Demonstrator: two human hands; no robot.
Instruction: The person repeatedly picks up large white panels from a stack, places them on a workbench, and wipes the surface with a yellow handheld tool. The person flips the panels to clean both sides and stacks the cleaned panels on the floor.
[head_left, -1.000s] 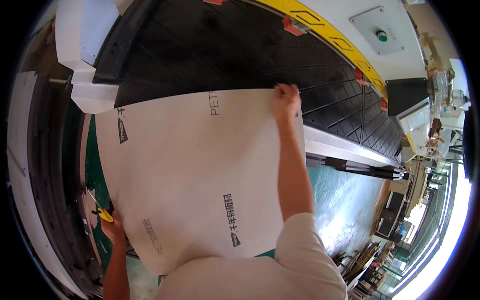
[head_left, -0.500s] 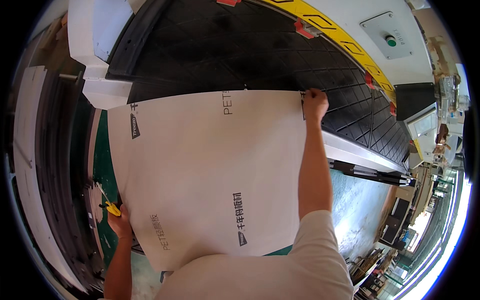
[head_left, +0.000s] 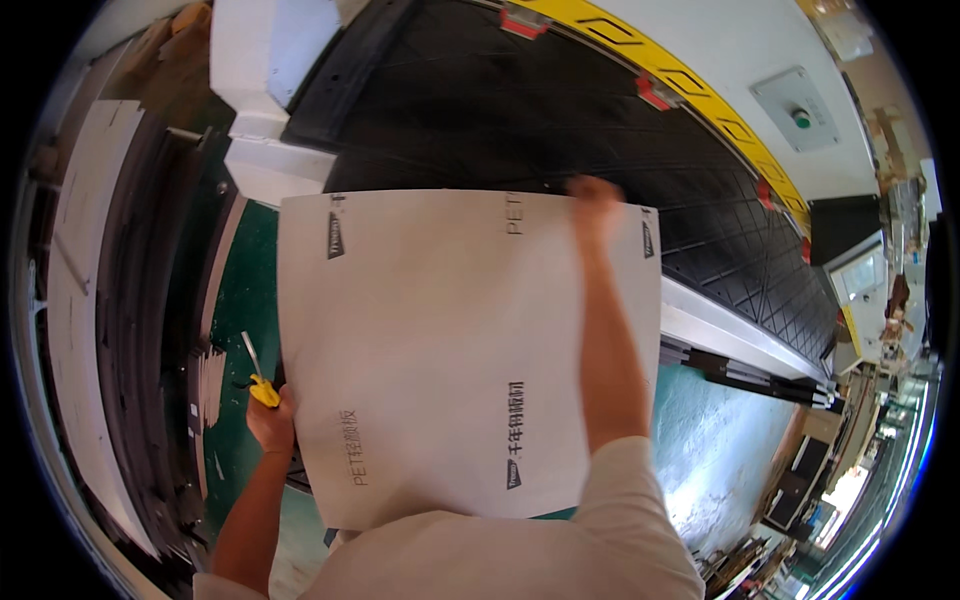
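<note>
A large white panel (head_left: 450,310) with dark printing lies in front of me, its near edge against my body. My left hand (head_left: 270,425) is beside the panel's left edge, fingers closed round a yellow utility knife (head_left: 264,390) whose blade points up and away. Whether that hand also touches the panel's edge I cannot tell. Over the far edge of the panel, a little in from its far right corner, is my right hand (head_left: 595,205). Motion smears its fingers, so their grip cannot be made out.
Beyond the panel spreads a machine's black grooved bed (head_left: 480,110), bordered by a yellow strip (head_left: 690,85) with red blocks. A plate with a green button (head_left: 800,118) is at the upper right. Dark panels (head_left: 145,290) stand along the left, beside a green surface (head_left: 245,270).
My right hand has moved left along the panel's far edge, away from the far right corner. The whole view has shifted, and the knife remains in my left hand.
</note>
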